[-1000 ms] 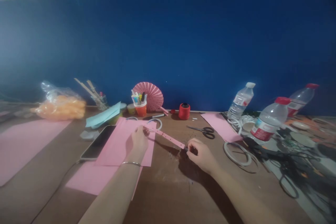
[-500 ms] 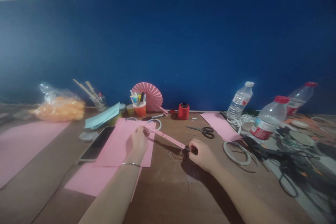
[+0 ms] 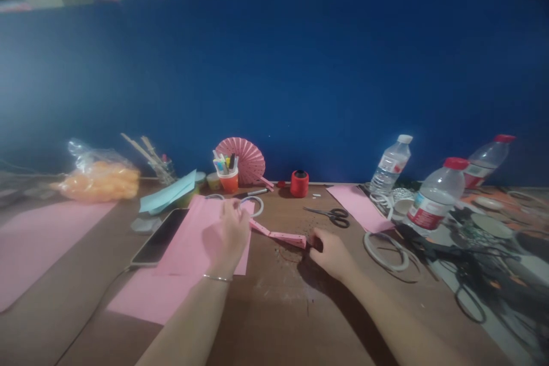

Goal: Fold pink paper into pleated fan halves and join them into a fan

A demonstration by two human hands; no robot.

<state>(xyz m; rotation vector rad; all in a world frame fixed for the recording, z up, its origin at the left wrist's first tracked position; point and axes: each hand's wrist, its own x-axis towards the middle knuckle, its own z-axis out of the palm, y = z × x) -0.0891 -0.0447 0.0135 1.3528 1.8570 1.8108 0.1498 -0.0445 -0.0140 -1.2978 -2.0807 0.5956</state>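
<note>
A narrow folded pink paper strip (image 3: 286,237) with small dark holes spans the gap between my hands, bent near its middle. My left hand (image 3: 234,234) is closed on the strip's left end, above the stacked pink paper sheets (image 3: 193,246); its fingertips are partly hidden. At the right end, my right hand (image 3: 330,251) is closed in a pinch. A small dark thing shows between its fingers and the strip, too small to name. Black scissors (image 3: 337,216) lie beyond my right hand. A pleated pink paper fan (image 3: 244,154) stands against the blue wall.
A red thread spool (image 3: 299,184) and an orange cup of pens (image 3: 229,180) stand at the back. On the left are a phone (image 3: 160,237) and a bag of orange stuff (image 3: 103,180). Bottles (image 3: 440,194), a white coil (image 3: 388,251) and dark cords (image 3: 472,274) crowd the right.
The strip was straighter and now bends in the middle. My left hand has shifted slightly and its fingers have lifted; my right hand has stayed nearly in place.
</note>
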